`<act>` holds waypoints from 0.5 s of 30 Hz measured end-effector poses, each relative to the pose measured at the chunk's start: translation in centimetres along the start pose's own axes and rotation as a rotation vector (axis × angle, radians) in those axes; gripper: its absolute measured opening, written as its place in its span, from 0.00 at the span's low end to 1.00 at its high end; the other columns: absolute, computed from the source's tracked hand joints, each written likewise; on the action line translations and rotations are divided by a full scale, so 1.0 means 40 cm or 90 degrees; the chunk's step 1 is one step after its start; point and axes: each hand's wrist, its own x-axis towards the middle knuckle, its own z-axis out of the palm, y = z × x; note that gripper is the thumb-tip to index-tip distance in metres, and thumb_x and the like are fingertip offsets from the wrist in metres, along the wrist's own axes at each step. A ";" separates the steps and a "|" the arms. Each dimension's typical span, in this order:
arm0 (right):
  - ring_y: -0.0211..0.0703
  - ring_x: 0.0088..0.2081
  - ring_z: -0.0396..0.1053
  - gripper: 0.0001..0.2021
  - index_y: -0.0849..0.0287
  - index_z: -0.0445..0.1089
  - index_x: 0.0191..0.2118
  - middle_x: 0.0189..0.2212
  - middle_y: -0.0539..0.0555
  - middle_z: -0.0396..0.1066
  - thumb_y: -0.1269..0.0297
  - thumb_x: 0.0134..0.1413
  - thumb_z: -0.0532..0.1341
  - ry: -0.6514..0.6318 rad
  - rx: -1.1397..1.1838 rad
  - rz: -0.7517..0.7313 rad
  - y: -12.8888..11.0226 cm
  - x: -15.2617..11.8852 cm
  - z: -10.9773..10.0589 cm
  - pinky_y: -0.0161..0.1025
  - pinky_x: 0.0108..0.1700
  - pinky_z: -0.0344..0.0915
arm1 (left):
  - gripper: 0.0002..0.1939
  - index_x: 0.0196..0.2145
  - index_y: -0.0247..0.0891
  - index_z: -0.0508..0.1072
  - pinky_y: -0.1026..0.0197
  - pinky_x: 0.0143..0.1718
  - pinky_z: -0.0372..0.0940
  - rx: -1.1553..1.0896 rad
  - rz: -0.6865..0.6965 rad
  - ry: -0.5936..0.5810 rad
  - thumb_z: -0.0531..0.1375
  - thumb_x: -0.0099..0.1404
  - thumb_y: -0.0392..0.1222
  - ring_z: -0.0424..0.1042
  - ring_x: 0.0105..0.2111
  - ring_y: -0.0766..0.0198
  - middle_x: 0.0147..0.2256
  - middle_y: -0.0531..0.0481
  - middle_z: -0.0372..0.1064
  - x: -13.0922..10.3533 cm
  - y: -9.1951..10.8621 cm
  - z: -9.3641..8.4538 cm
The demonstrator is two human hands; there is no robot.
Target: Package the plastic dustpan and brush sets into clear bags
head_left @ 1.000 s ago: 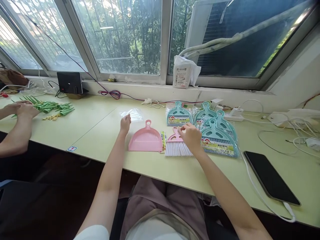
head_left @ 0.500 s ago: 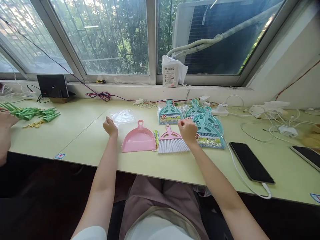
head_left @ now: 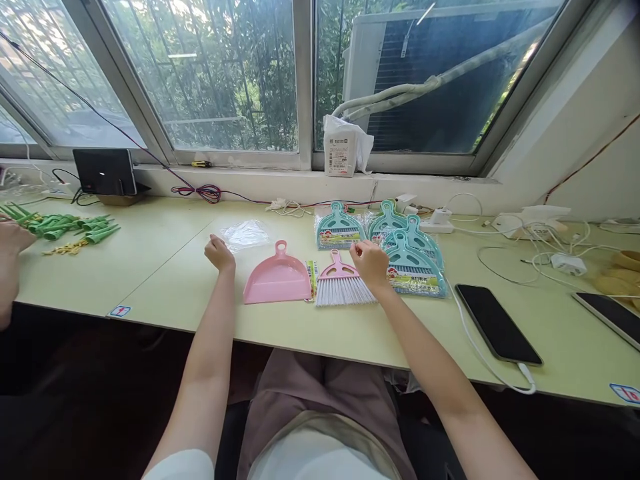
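Note:
My left hand [head_left: 219,253] is closed in a fist left of a pink dustpan [head_left: 277,283], with a clear plastic bag [head_left: 245,235] just beyond it. Also curled into a fist is my right hand [head_left: 371,263], over the right side of a small pink brush [head_left: 343,283] with white bristles. Neither fist shows anything in it. Between dustpan and brush lies a printed card [head_left: 312,280], partly covered. Several teal dustpan-and-brush sets in clear wrappers are nearby: one set [head_left: 341,228] lies behind the brush, another set [head_left: 416,273] right of my right hand.
A black phone [head_left: 497,323] on a white cable lies to the right, near tangled white cords [head_left: 545,243]. At the far left, another person's hand [head_left: 15,237] is by green plastic pieces [head_left: 65,225]. A tablet [head_left: 105,172] stands at the back.
My right hand has shifted slightly left over the brush, still in a fist. The view has turned a little; my left hand and the pink items look nearly unchanged.

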 end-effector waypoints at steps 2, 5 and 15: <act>0.42 0.33 0.70 0.23 0.60 0.75 0.32 0.31 0.57 0.75 0.53 0.65 0.49 -0.099 -0.044 -0.004 -0.015 -0.005 0.002 0.36 0.31 0.52 | 0.20 0.22 0.43 0.50 0.61 0.21 0.47 -0.050 -0.056 0.034 0.38 0.70 0.51 0.49 0.18 0.67 0.18 0.56 0.46 -0.002 0.017 0.008; 0.48 0.36 0.73 0.22 0.61 0.76 0.35 0.34 0.61 0.76 0.47 0.61 0.55 -0.236 -0.118 -0.039 -0.041 -0.019 0.019 0.37 0.34 0.57 | 0.19 0.23 0.42 0.54 0.62 0.20 0.45 -0.088 -0.081 -0.146 0.46 0.68 0.53 0.49 0.16 0.68 0.18 0.57 0.48 -0.026 0.048 0.030; 0.50 0.42 0.74 0.20 0.62 0.75 0.40 0.40 0.62 0.75 0.47 0.57 0.60 -0.293 -0.121 -0.002 -0.083 -0.021 0.027 0.37 0.37 0.63 | 0.18 0.23 0.41 0.69 0.62 0.26 0.51 0.346 0.138 -0.555 0.64 0.51 0.58 0.66 0.27 0.59 0.27 0.49 0.70 -0.107 0.062 0.043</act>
